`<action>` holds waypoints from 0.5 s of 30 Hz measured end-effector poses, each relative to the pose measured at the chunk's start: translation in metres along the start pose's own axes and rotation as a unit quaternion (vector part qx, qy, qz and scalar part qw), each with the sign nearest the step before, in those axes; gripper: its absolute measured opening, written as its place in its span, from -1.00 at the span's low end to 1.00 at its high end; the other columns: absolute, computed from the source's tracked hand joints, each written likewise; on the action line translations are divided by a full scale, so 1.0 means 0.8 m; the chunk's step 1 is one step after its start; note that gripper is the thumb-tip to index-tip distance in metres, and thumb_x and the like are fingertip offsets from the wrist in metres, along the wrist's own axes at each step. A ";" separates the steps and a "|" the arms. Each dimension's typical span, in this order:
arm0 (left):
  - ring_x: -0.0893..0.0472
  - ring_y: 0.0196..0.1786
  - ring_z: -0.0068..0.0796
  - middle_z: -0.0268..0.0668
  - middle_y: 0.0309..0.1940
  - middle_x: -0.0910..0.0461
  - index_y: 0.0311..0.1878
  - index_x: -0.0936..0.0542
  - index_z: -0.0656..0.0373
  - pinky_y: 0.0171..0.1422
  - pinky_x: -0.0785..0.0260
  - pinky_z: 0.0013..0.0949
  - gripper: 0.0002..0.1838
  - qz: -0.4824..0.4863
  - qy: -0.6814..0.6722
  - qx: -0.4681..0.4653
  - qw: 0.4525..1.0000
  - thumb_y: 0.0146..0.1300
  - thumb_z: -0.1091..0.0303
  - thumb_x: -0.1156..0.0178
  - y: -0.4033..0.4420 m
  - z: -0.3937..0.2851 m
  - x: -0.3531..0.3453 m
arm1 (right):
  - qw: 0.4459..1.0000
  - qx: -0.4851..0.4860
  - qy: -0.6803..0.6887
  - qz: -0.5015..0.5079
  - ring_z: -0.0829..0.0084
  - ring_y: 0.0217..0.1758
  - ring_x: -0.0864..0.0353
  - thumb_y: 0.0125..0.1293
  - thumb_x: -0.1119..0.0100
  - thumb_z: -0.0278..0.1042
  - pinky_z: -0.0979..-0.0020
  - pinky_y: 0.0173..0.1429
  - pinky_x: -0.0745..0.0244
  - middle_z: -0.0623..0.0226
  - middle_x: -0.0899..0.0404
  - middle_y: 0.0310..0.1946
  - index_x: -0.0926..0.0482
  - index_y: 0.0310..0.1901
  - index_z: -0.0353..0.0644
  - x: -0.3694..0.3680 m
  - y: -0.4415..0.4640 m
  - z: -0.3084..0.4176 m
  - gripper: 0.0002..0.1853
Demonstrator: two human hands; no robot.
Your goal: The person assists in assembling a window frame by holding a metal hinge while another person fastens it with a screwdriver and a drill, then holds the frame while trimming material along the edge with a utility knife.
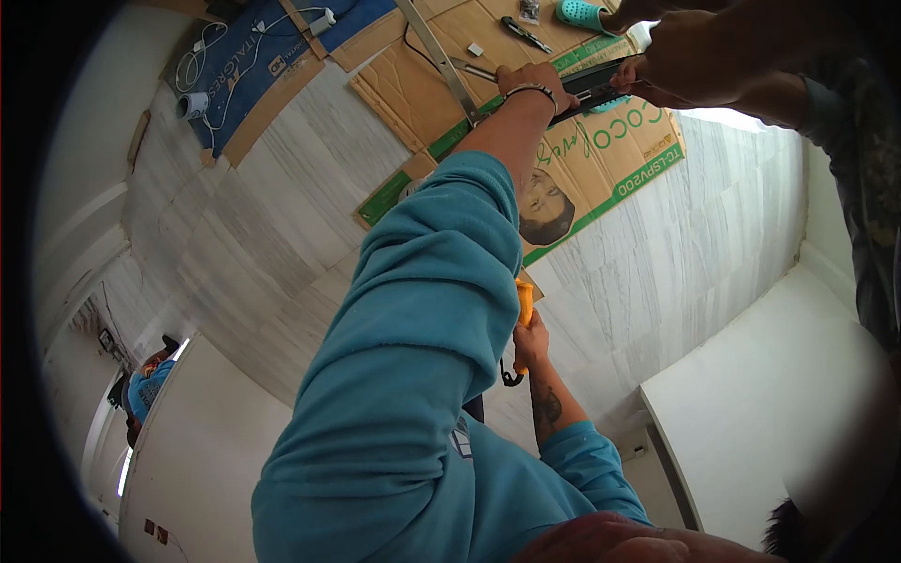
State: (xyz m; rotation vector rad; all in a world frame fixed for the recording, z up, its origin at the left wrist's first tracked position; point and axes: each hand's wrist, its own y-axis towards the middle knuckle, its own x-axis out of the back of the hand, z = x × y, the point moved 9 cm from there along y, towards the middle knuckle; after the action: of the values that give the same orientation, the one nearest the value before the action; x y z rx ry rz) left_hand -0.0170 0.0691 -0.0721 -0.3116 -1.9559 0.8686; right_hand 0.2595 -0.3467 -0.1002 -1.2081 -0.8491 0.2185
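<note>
My left hand (533, 87), with a bracelet at the wrist, reaches far forward over the cardboard. Its fingers are closed on a dark metal bar (593, 79) that joins a silver metal strip (441, 61). Lower down, close to my body, my right hand (532, 344) is wrapped round an orange-handled tool (525, 302) with a black loop below. My left sleeve hides part of this tool, so its kind does not show. Another person's hands (671, 66) hold the far end of the bar from the right.
Flattened printed cardboard (648, 141) lies on the striped tile floor (282, 206). On it are a black pen-like tool (526, 34) and a small white block (476, 50). A teal clog (587, 16) stands beyond. White cables (225, 89) lie over a blue box sheet (253, 47) at left.
</note>
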 end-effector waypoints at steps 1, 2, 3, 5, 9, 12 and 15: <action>-0.66 -0.05 -0.37 -0.31 -0.16 -0.70 -0.07 -0.69 -0.02 0.14 -0.23 -0.18 -0.37 0.000 -0.001 -0.001 1.000 0.05 -0.37 -0.26 0.000 -0.001 0.000 | 1.000 -0.001 -0.006 -0.004 0.06 -0.06 -0.66 0.04 -0.27 -0.14 0.17 0.05 -0.48 0.09 -0.68 -0.18 -0.50 0.12 -0.04 0.003 -0.001 0.003 -0.45; -0.66 -0.05 -0.37 -0.31 -0.17 -0.70 -0.07 -0.69 -0.02 0.14 -0.23 -0.18 -0.37 -0.008 -0.001 -0.002 1.000 0.05 -0.37 -0.26 0.000 -0.002 -0.001 | 1.000 -0.002 -0.006 -0.004 0.06 -0.06 -0.66 0.04 -0.27 -0.14 0.17 0.05 -0.48 0.09 -0.68 -0.18 -0.50 0.12 -0.04 0.005 -0.002 0.006 -0.45; -0.66 -0.05 -0.37 -0.31 -0.17 -0.70 -0.07 -0.69 -0.02 0.14 -0.23 -0.18 -0.37 -0.015 -0.001 -0.003 1.000 0.05 -0.37 -0.25 -0.001 -0.001 0.000 | 1.000 0.006 -0.006 -0.005 0.05 -0.06 -0.66 0.04 -0.26 -0.14 0.16 0.04 -0.48 0.09 -0.68 -0.18 -0.49 0.12 -0.04 0.007 -0.002 0.008 -0.45; -0.66 -0.05 -0.37 -0.31 -0.18 -0.70 -0.07 -0.68 -0.02 0.14 -0.23 -0.18 -0.37 -0.008 0.000 -0.002 1.000 0.05 -0.37 -0.25 0.000 0.004 0.002 | 1.000 0.016 -0.008 -0.006 0.04 -0.07 -0.66 0.04 -0.26 -0.13 0.16 0.04 -0.48 0.08 -0.68 -0.18 -0.49 0.12 -0.04 0.009 -0.002 0.012 -0.45; -0.67 -0.05 -0.37 -0.31 -0.18 -0.71 -0.07 -0.68 -0.02 0.14 -0.23 -0.18 -0.37 -0.002 0.003 -0.004 1.000 0.05 -0.38 -0.25 0.003 0.005 0.004 | 0.998 0.038 -0.033 -0.022 0.02 -0.06 -0.65 0.03 -0.25 -0.10 0.15 0.05 -0.49 0.07 -0.68 -0.17 -0.49 0.12 -0.03 0.013 0.002 0.015 -0.44; -0.66 -0.04 -0.36 -0.31 -0.18 -0.71 -0.08 -0.68 -0.01 0.15 -0.22 -0.18 -0.37 -0.003 0.000 -0.004 1.000 0.04 -0.38 -0.25 0.004 0.005 0.004 | 0.999 0.029 -0.034 -0.019 0.02 -0.05 -0.65 0.03 -0.25 -0.08 0.15 0.05 -0.49 0.08 -0.68 -0.16 -0.49 0.12 -0.03 0.013 0.003 0.014 -0.44; -0.66 -0.03 -0.35 -0.31 -0.17 -0.70 -0.07 -0.68 -0.01 0.16 -0.21 -0.18 -0.36 -0.001 -0.014 -0.009 1.000 0.04 -0.38 -0.25 -0.003 0.002 0.004 | 0.999 0.027 -0.027 -0.019 0.02 -0.04 -0.65 0.03 -0.25 -0.08 0.15 0.05 -0.49 0.08 -0.68 -0.15 -0.49 0.12 -0.03 0.014 0.005 0.012 -0.43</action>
State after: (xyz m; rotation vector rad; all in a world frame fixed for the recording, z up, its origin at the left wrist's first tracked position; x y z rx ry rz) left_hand -0.0193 0.0682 -0.0689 -0.3099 -1.9911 0.8599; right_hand 0.2617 -0.3317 -0.0974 -1.1397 -0.9075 0.2422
